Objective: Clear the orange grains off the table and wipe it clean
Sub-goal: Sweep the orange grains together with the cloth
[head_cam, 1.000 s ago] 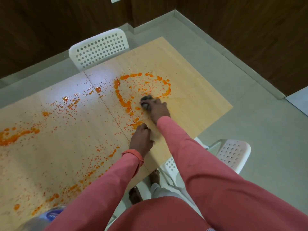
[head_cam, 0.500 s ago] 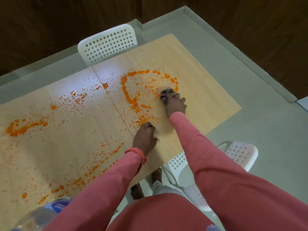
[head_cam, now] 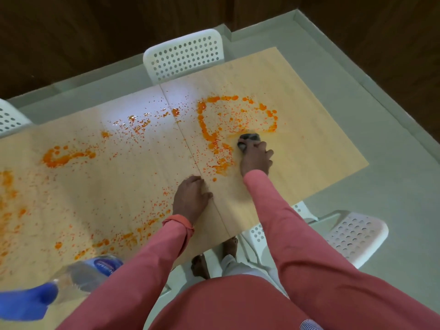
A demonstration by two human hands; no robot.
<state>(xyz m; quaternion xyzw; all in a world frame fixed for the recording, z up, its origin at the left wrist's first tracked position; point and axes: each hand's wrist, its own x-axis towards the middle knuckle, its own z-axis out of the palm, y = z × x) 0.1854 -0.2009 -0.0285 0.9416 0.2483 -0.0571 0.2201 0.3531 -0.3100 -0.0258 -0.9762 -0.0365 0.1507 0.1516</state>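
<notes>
Orange grains (head_cam: 209,129) lie scattered and swept into curved ridges across the light wooden table (head_cam: 309,129). My right hand (head_cam: 256,158) grips a dark grey cloth (head_cam: 248,139) and presses it on the table at the right end of the grain ring. To its right the wood looks wiped, with a faint yellow smear. My left hand (head_cam: 191,198) rests on the table near the front edge, beside the seam between the two tabletops, its fingers bent at the knuckles. More grains spread over the left tabletop (head_cam: 69,156).
A plastic water bottle (head_cam: 78,275) with a blue cap lies at the table's front left. White perforated chairs stand at the far side (head_cam: 183,58), the far left (head_cam: 9,117) and the near right (head_cam: 352,236). Grey floor and dark wood walls surround the table.
My right hand with the cloth swept right across the inside of the grain ring, then came back a little towards the left. My left hand has stayed planted. The camera has shifted.
</notes>
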